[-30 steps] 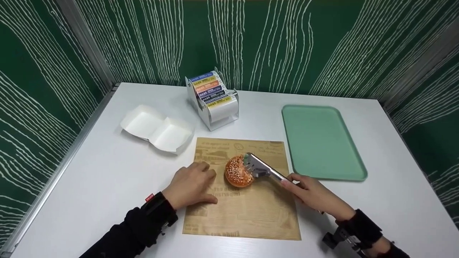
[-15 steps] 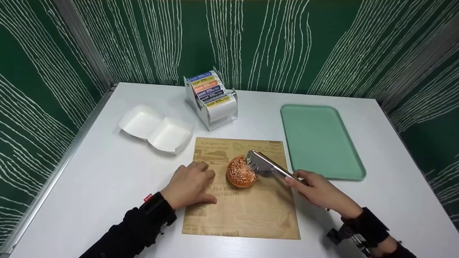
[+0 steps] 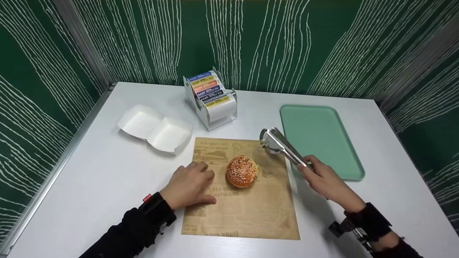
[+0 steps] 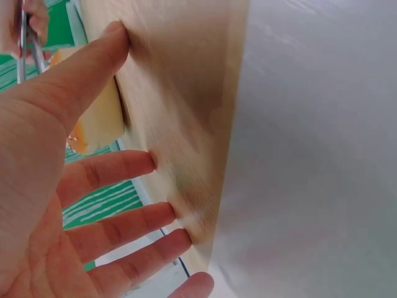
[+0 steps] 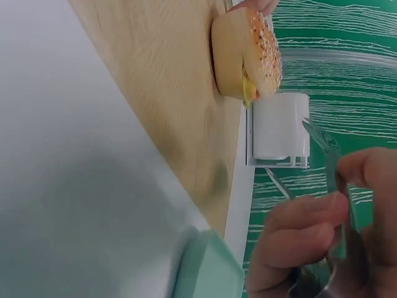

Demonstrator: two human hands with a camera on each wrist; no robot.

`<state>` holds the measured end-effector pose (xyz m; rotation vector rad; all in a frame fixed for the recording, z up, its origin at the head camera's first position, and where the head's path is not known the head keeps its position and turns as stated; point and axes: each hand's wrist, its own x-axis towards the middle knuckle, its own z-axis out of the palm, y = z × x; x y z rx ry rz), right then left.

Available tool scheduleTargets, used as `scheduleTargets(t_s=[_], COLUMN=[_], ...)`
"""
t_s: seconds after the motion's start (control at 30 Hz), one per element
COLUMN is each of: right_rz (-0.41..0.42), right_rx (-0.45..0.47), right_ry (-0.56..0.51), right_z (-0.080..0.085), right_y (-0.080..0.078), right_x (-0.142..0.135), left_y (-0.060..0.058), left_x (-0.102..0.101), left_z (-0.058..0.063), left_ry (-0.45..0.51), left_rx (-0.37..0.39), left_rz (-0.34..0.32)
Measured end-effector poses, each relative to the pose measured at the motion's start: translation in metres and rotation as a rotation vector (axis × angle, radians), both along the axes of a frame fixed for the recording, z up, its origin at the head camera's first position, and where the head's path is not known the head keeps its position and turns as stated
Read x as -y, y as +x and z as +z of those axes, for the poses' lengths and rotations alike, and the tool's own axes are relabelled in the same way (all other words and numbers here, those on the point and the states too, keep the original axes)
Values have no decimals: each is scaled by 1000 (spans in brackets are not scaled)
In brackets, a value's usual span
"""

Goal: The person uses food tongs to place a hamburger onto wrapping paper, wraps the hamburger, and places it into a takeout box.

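A sesame-topped burger bun (image 3: 242, 172) sits on a printed brown paper sheet (image 3: 258, 211); a bit of yellow-green filling shows at its side in the right wrist view. My left hand (image 3: 190, 186) rests its fingertips on the paper's left part, fingers spread, as the left wrist view (image 4: 111, 223) of the hand confirms. Metal tongs (image 3: 287, 148) are gripped in my right hand (image 3: 324, 179), with their tips parted and nothing between them. The tong heads hang over the paper's upper right corner, apart from the bun.
A green tray (image 3: 319, 139) lies at the right, close to the tongs. Behind the paper stands a label dispenser (image 3: 222, 111) with colourful rolls. An unfolded white box (image 3: 156, 129) is at the left. Green walls with white lines border the table.
The tongs have come away from the bun and moved up and right with my right hand, their arms spreading wider. The bun stays on the paper; my left hand keeps its place.
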<state>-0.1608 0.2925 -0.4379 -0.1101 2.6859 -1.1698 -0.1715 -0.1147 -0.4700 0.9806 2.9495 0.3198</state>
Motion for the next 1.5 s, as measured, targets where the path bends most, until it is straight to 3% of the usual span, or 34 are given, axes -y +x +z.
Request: scheduleTargets(t_s=[0.27, 0.5, 0.7, 0.9, 1.27, 1.4, 1.5], right_rz=[-130, -205, -291, -273, -276, -293, -220], right_rx=[-305, -469, -399, -330, -239, -349, -419], right_ry=[147, 259, 360, 417, 439, 467, 432], right_z=[-15, -36, -47, -53, -38, -27, -14], right_y=[-33, -65, -79, -82, -79, -69, -52], right_x=[-39, -66, -84, -94, -89, -79, -59], left_y=[2, 3, 3, 4, 1, -1, -1], left_x=[-1, 0, -2, -2, 1, 0, -1], left_z=[-4, -6, -6, -7, -3, -1, 0], left_ry=[-6, -7, 8, 4, -4, -9, -17], left_rx=[9, 11, 34, 48, 27, 42, 37], left_rz=[-4, 0, 5, 13, -1, 12, 14])
